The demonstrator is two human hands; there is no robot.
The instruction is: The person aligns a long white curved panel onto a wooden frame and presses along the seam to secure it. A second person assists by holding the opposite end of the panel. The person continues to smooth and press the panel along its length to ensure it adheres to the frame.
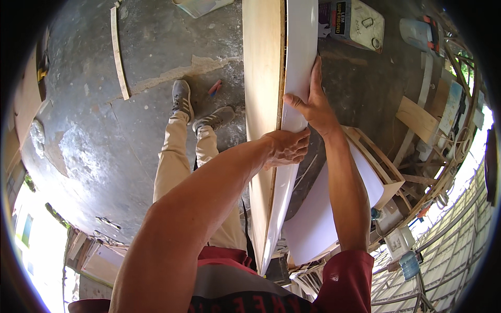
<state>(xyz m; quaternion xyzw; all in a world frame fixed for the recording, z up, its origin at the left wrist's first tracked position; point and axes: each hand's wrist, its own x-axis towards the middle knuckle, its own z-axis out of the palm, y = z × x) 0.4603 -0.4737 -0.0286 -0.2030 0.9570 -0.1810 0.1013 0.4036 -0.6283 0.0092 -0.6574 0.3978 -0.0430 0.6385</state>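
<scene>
A long plywood board (261, 68) stands on edge and runs from the top of the view down toward my body. A white laminate sheet (301, 47) lies against its right face. My left hand (284, 147) grips over the board's edge, fingers curled onto the white sheet. My right hand (312, 101) presses flat on the white sheet just above, fingers stretched upward and thumb pointing left toward the board's edge. Both forearms rise from the lower edge of the picture.
My legs in beige trousers and grey shoes (181, 99) stand on a cracked concrete floor (104, 120). A thin wood strip (119, 52) lies at upper left. A large can (360, 21), a wooden box frame (383, 172) and timber offcuts (417, 117) crowd the right.
</scene>
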